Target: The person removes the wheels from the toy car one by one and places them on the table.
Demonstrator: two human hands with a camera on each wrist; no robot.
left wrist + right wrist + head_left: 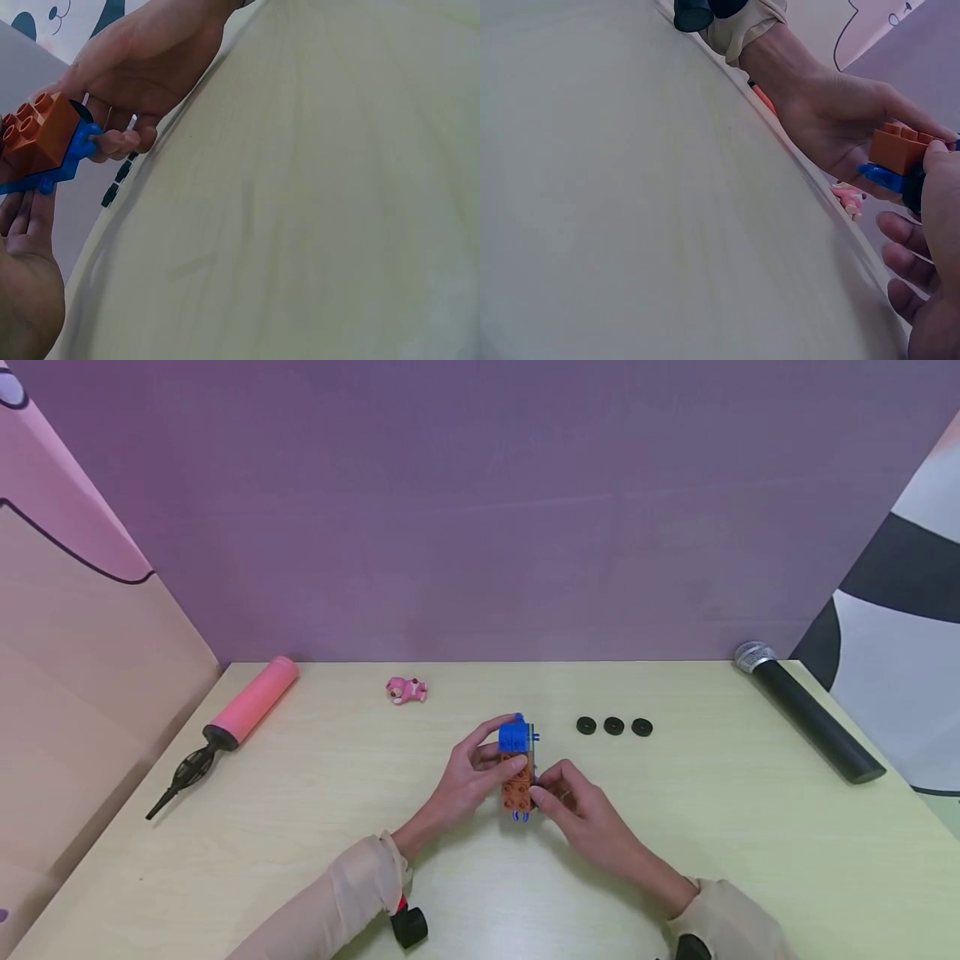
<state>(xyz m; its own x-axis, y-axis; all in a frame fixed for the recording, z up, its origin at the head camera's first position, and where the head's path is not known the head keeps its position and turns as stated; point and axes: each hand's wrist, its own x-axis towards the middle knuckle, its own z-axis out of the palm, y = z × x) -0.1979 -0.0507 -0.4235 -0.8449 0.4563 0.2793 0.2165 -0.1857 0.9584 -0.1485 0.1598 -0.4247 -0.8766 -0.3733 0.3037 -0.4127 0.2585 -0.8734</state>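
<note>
A toy vehicle built of orange and blue bricks (516,793) is held above the table by my left hand (467,777), its thumb across the orange part and its fingers on the far side. A blue block tops its far end, and blue axle pegs stick out on the right. At the vehicle's near right side, my right hand (588,822) pinches a black wheel (913,187) between thumb and fingers. That wheel (81,111) lies against the side of the toy in the left wrist view. Whether it is seated on a peg is hidden.
Three black wheels (614,727) lie in a row right of the toy. Behind my left hand is a small pink bear figure (407,690). A pink hand pump (251,706) lies at left, a black microphone (813,714) at right. A purple panel (480,510) borders the table's back.
</note>
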